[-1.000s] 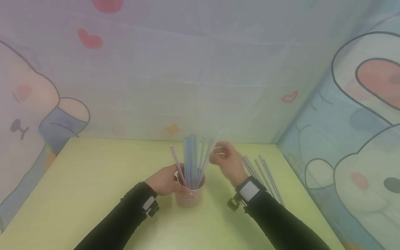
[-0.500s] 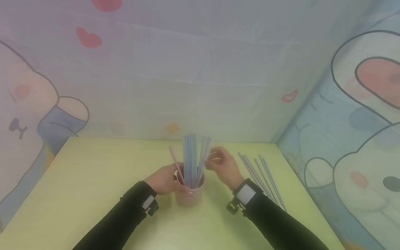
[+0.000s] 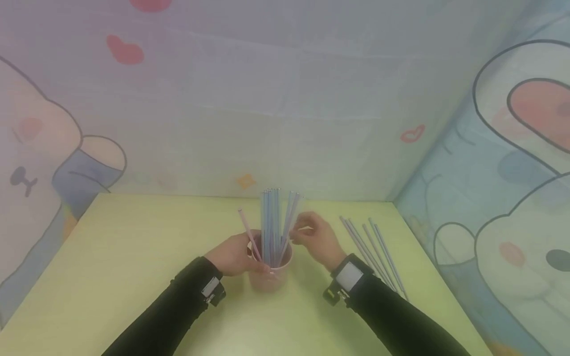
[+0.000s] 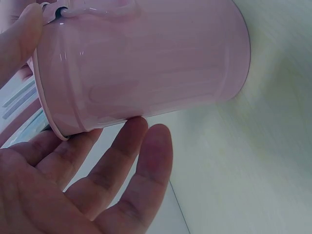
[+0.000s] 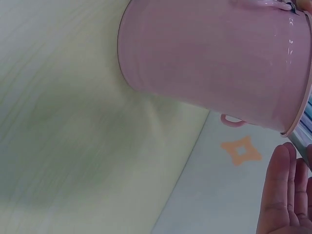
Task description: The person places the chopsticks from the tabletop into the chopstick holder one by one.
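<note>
Honestly, if the left hand (image 3: 235, 254) pinching the pink cup (image 3: 268, 283) on the desk (image 3: 133, 257) slackens, a knock from the right hand (image 3: 318, 243), fingers pinching a pale straw (image 5: 298, 143) at the rim, could tip those tall bunched straws (image 3: 270, 222) over.

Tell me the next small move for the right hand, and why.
Probably ease the right hand toward the loose straws on the table: the straws beside it stand inside the pink bucket, which the left hand holds.
</note>
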A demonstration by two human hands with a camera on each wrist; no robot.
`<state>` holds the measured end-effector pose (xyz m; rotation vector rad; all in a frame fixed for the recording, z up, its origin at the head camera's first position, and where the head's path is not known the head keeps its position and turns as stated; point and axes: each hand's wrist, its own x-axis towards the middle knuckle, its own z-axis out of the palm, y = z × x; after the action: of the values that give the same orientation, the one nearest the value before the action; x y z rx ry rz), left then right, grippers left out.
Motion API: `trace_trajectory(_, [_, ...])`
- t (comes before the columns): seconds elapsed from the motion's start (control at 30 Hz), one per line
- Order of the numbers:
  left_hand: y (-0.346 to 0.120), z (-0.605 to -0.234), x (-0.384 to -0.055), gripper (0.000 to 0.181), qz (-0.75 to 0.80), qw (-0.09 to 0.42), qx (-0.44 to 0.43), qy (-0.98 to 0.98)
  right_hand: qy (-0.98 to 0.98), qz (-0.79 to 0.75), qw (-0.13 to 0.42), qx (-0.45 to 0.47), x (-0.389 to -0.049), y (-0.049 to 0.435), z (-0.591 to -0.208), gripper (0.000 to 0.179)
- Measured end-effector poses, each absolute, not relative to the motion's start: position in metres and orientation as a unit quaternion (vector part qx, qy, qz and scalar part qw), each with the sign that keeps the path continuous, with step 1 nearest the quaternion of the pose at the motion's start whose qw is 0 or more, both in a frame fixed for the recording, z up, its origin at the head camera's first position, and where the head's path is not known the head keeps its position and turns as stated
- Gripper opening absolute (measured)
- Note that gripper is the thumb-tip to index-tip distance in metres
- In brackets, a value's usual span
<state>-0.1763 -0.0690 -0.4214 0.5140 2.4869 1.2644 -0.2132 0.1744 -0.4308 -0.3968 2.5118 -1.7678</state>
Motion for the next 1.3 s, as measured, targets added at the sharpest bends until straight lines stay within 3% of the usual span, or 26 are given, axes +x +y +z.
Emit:
trace_trajectory(0.4, [-0.069, -0.421, -0.176, 0.067, 0.441, 0.148, 0.180, 0.867, 0.843, -0.518, 0.018, -0.145, -0.217, 0.193, -0.437, 0.038])
trace_trajectory(0.93, [-0.071, -0.421, -0.176, 0.067, 0.441, 0.149, 0.179, 0.867, 0.934, -0.340, -0.050, -0.095, -0.250, 0.294, -0.448, 0.033])
trace_trajectory(1.3, [-0.073, -0.424, -0.178, 0.064, 0.445, 0.151, 0.184, 0.864, 0.969, -0.229, -0.048, -0.073, -0.267, 0.334, -0.475, 0.034])
